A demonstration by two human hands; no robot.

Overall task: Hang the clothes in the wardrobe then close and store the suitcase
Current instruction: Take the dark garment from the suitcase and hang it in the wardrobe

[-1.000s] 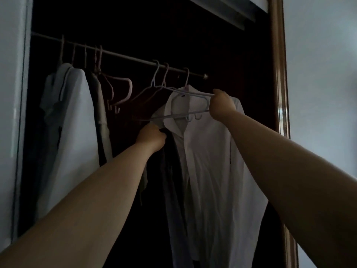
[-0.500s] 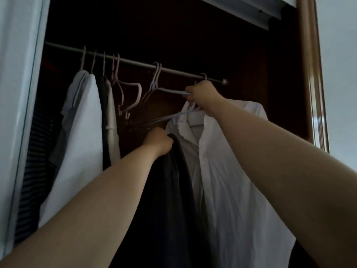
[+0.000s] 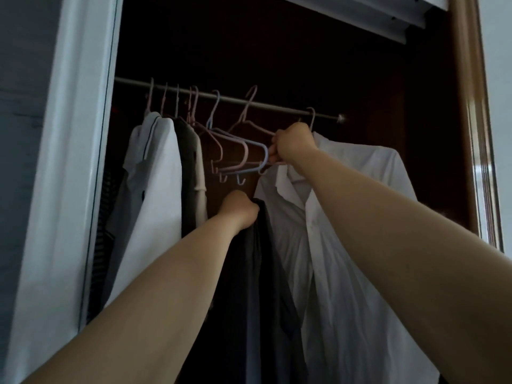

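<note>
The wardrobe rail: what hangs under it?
Empty hangers, a white shirt, a white jacket and darker clothes at left. The right hand hides part of the shirt's hanger.

Rail (image 3: 277,106): clothes (image 3: 152,189) hung left, empty hangers (image 3: 243,146) middle, white shirt (image 3: 360,217) right.

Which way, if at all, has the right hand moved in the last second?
Yes. The right hand has moved left: it was right of the end of the metal wardrobe rail, now left of it.

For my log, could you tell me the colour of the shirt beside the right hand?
The shirt is white, clearest in the head view.
</note>
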